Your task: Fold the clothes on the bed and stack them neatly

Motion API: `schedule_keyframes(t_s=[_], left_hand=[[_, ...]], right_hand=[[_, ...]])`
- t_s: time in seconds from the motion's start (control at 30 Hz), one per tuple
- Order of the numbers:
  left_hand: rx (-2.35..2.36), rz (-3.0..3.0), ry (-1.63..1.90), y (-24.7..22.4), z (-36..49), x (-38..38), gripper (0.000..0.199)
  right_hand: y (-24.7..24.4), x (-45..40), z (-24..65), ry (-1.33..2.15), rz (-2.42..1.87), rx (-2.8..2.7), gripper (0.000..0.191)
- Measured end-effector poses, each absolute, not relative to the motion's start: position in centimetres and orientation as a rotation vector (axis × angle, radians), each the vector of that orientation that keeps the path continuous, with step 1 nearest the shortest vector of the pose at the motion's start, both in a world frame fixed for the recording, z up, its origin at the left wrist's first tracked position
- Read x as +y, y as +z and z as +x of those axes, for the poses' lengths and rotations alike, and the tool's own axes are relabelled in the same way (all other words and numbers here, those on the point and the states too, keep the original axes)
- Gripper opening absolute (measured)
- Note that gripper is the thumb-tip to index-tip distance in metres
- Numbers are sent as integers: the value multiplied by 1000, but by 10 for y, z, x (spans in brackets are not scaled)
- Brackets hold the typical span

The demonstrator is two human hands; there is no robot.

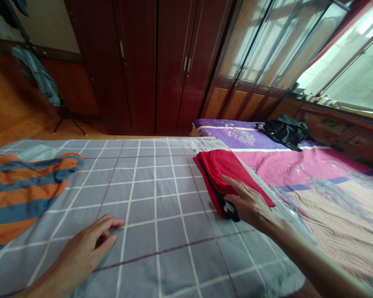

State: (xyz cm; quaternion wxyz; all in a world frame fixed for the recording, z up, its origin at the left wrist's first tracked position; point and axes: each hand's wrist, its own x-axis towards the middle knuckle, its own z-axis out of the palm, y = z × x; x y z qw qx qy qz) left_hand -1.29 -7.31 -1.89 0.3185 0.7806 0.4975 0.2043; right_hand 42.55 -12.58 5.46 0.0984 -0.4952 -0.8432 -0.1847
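Observation:
A folded red garment (220, 165) with dark layers beneath lies near the right edge of the grey checked sheet (149, 182). My right hand (245, 200) rests on its near side, fingers stretched out over the cloth; a small white label shows by the dark fold under it. Over the sheet at lower left is my left hand (95, 240), fingers loosely curved, thumb apart from them, nothing between them. An orange and blue-grey striped garment (25, 186) lies spread at the far left, beyond that hand. A pale cloth (39, 152) sits behind the stripes.
A second bed with a purple, pink and cream cover (267, 165) adjoins on the right, a black garment (284, 130) crumpled on it. Dark red wardrobes (170, 70) stand behind. At back left, a stand (68, 114) has clothes hanging on it.

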Motion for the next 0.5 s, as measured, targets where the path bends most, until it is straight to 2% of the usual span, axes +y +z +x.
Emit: schedule_keyframes(t_s=[0.17, 0.3, 0.5], left_hand=[[1276, 2072, 529, -15, -14, -74, 24], [1276, 2082, 520, -14, -12, -73, 23], [1265, 2076, 512, -13, -11, -72, 23]], right_hand=[[69, -118, 437, -531, -1628, -2519, 32], [77, -129, 428, -293, -1864, -2428, 19], [82, -127, 412, -179, -2046, -2336, 26]])
